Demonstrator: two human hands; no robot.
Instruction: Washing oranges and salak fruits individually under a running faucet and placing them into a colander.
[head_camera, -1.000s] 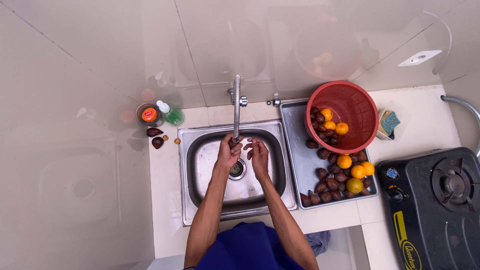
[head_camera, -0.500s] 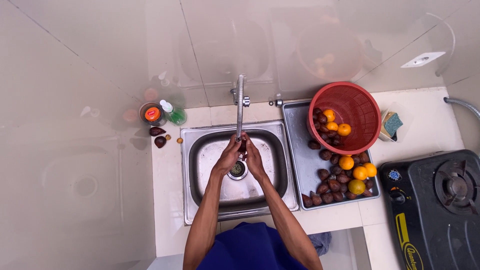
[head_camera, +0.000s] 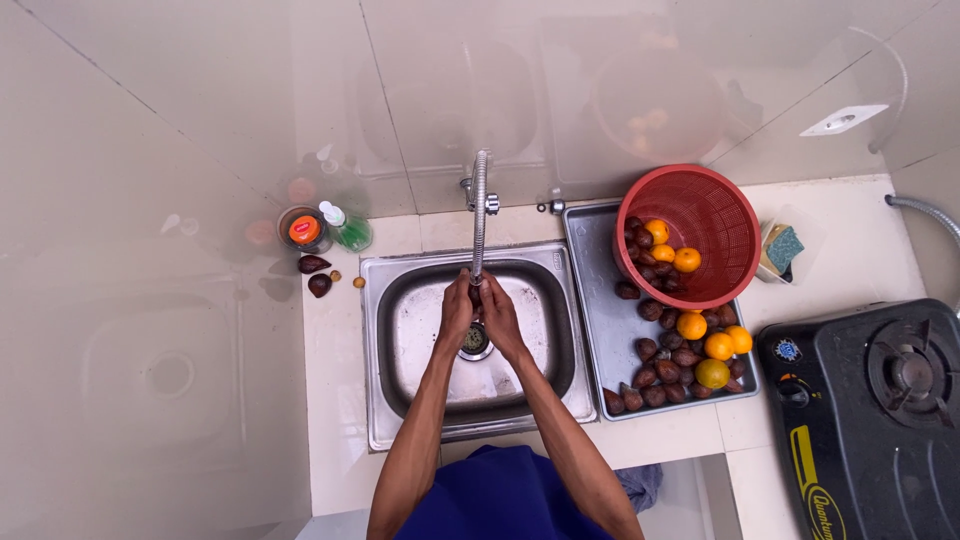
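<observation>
Over the steel sink (head_camera: 400, 330), both hands meet under the tap (head_camera: 479, 210).

Left hand (head_camera: 457, 312) and right hand (head_camera: 500, 315) press together just above the drain (head_camera: 474, 341); whether the fingers grip anything cannot be told. Right of the basin, a red basket (head_camera: 715, 225) of oranges and dark fruit stands on the draining tray (head_camera: 592, 300).

To my right, on the steel draining tray (head_camera: 598, 300), a red basket (head_camera: 715, 225) leans with oranges and dark brown fruits inside, and more of them lie on the tray. A sponge (head_camera: 785, 248) sits beside the basket. Further right I see a black gas stove (head_camera: 880, 420). On my left stand a green soap bottle (head_camera: 346, 228) and a small round tub (head_camera: 303, 229), with two brown fruits (head_camera: 316, 274) near them.
</observation>
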